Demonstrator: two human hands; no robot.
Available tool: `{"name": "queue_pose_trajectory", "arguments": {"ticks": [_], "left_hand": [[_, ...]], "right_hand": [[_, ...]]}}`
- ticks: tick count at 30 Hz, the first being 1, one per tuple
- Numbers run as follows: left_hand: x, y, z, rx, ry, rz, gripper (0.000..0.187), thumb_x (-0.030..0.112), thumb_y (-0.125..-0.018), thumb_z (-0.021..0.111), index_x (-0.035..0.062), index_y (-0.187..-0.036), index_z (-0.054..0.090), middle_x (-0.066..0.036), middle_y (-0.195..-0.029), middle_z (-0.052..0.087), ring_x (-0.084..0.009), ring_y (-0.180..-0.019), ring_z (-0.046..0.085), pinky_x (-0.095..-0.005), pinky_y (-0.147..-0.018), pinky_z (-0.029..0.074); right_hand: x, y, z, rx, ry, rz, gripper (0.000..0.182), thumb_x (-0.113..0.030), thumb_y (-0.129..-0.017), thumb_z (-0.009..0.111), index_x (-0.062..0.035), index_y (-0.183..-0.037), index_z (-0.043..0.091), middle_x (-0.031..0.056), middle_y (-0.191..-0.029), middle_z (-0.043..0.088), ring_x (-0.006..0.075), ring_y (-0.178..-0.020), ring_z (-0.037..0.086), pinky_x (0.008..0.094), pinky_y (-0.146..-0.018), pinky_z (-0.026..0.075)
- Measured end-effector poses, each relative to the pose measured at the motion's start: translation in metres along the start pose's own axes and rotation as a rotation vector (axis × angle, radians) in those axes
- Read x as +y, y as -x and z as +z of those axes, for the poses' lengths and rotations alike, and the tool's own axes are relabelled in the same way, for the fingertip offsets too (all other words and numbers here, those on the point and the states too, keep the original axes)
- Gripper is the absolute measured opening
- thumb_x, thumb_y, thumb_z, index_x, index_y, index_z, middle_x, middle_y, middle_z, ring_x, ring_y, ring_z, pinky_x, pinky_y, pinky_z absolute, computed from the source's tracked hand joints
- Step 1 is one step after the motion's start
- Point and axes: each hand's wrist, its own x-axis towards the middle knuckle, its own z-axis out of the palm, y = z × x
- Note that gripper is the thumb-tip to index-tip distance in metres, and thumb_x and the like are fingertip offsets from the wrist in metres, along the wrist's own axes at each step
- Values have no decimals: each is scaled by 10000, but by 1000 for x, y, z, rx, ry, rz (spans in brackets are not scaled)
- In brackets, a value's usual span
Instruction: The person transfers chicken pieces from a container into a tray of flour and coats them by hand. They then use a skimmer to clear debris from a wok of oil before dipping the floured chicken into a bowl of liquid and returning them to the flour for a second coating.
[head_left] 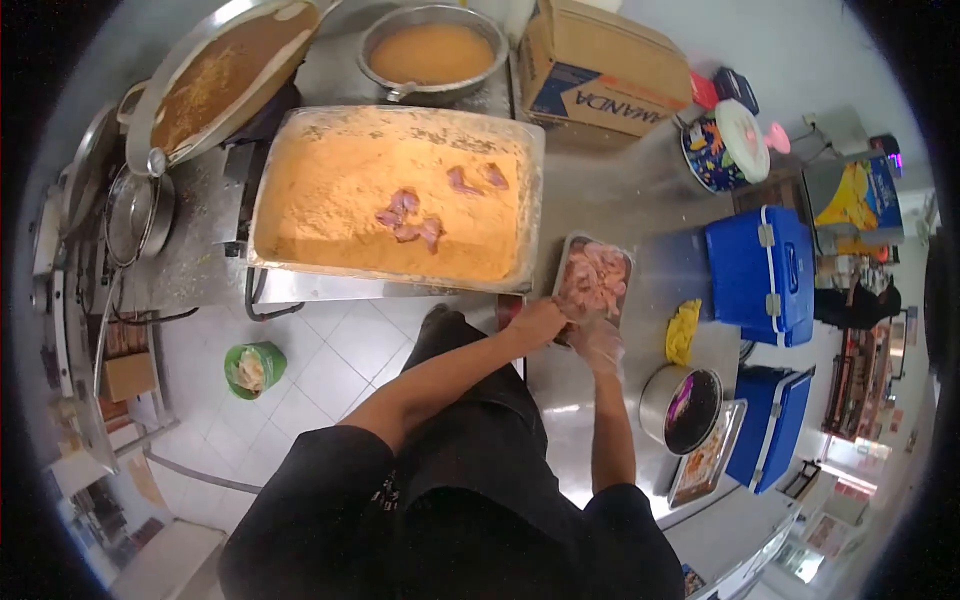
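Pink raw meat strips (597,275) lie in a narrow metal tray (630,262) on the steel counter. At the tray's near left corner, my bare left hand (541,321) is closed on the rim. My right hand (598,343), in a clear plastic glove, is at the near end of the tray, its fingers bent in on the meat; the fingertips are partly hidden. To the left stands a large rectangular pan (330,225) of orange-tan breading, with several dark pink meat pieces (402,210) lying apart on it.
Behind the pan are a bowl of orange liquid (432,55) and a wide pan of brown oil (225,85). A cardboard box (600,75), blue coolers (765,275), a yellow cloth (682,332) and a steel pot (655,405) stand rightward. A green bucket (255,369) is on the floor.
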Motion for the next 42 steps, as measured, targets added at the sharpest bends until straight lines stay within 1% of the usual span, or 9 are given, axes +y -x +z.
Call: {"name": "queue_pose_trajectory", "arguments": {"ticks": [4, 8, 11, 13, 15, 19, 26, 31, 42], "left_hand": [[-3, 20, -16, 190, 415, -76, 301, 134, -760, 602, -5, -1026, 578, -197, -877, 642, -338, -848, 636, -427, -787, 507], [-16, 87, -58, 46, 628, -112, 425, 227, -798, 623, -16, -1135, 535, -235, -919, 628, -386, -900, 621, -464, -800, 486], [-43, 157, -61, -8, 797, -224, 381, 284, -828, 621, 19, -1098, 580, -210, -1001, 633, -377, -936, 604, -448, -821, 478], [-60, 207, -55, 27, 777, -357, 396, 310, -832, 626, 28, -1107, 587, -199, -1011, 638, -376, -928, 608, -440, -821, 483], [-75, 258, -53, 9, 754, -514, 422, 326, -842, 623, 19, -1129, 584, -191, -1013, 646, -358, -926, 622, -427, -824, 490], [-83, 334, -64, 75, 772, -1021, 479, 374, -851, 613, -17, -1125, 588, -210, -1055, 646, -338, -951, 636, -404, -832, 505], [-70, 400, -73, 524, 1122, -1332, 440, 316, -893, 593, -37, -1153, 570, -142, -1052, 662, -226, -955, 627, -325, -817, 488], [-95, 401, -81, 642, 1324, -1373, 442, 305, -907, 586, -22, -1200, 539, -106, -1044, 651, -164, -935, 617, -291, -765, 488], [-168, 555, 60, 461, 1494, -1745, 327, 270, -906, 560, 6, -1095, 595, -85, -876, 674, -146, -733, 636, -277, -565, 490]], "right_hand": [[-47, -5, -144, -567, -47, -1, 473, -481, -821, 612, -276, -1243, 555, 155, -968, 668, 303, -976, 626, 407, -899, 472], [-45, -22, -195, -744, -105, -85, 473, -524, -848, 571, -223, -1213, 598, 136, -961, 679, 300, -970, 623, 381, -894, 467], [-76, -42, -221, -705, -372, -194, 471, -552, -877, 518, -155, -1071, 680, 131, -915, 685, 306, -909, 632, 370, -820, 483], [-127, -56, -238, -548, -778, 87, 372, -428, -810, 651, -65, -860, 715, 125, -776, 656, 240, -769, 634, 327, -708, 484], [-151, -99, -225, -193, -313, -372, 350, -406, -833, 609, -71, -876, 699, 157, -797, 656, 286, -783, 640, 363, -707, 489], [-223, -159, -181, -96, 57, -331, 248, -271, -858, 523, -105, -927, 693, 168, -924, 668, 352, -899, 641, 459, -788, 492], [-369, -149, -134, -181, -137, -920, 203, -145, -789, 503, -19, -906, 610, 211, -941, 602, 366, -967, 575, 446, -841, 469], [-470, -149, -55, -182, -118, -1300, 409, -271, -796, 623, -62, -1135, 532, 164, -1178, 509, 372, -1100, 505, 453, -881, 468], [-355, -178, -71, -53, 314, -1213, 377, -464, -802, 579, -259, -1118, 598, 59, -1225, 517, 300, -1127, 475, 497, -946, 334]]}}
